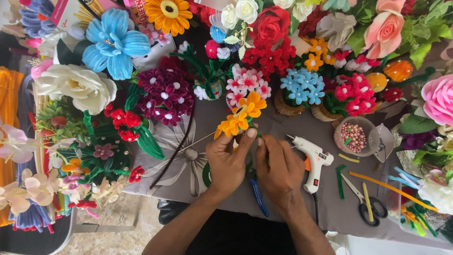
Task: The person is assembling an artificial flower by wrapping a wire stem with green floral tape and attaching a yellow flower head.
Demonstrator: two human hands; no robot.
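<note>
The orange flower sprig (pixel 240 114) is a small cluster of pipe-cleaner blossoms, each with rounded fuzzy petals shading from deep orange to yellow-orange, set on a green stem whose base disappears between the two hands. It lies over the grey cloth (pixel 292 127), just left of the white glue gun (pixel 314 163), with its blossoms tilting up toward the rows of finished flowers. The left hand (pixel 227 160) grips the stem from below, thumb pressed up against the base of the blossoms and fingers curled closed around it. The right hand (pixel 278 165) sits touching the left, fingers bent narrow and pinching at the same point on the stem; what exactly it holds there is hidden by the fingers. A thin pale stick (pixel 196 143) runs out from under the left hand, away from the glue gun. A blue pen (pixel 258 197) lies below the glue gun's level, between the wrists. On the far side of the glue gun rest green pipe-cleaner pieces (pixel 340 181), black-handled scissors (pixel 365 203) and a clear cup of pink beads (pixel 355 137). Further from the glue gun, beyond the sprig, stands a dark purple flower bunch (pixel 165 94) and a big blue flower (pixel 113 42).
</note>
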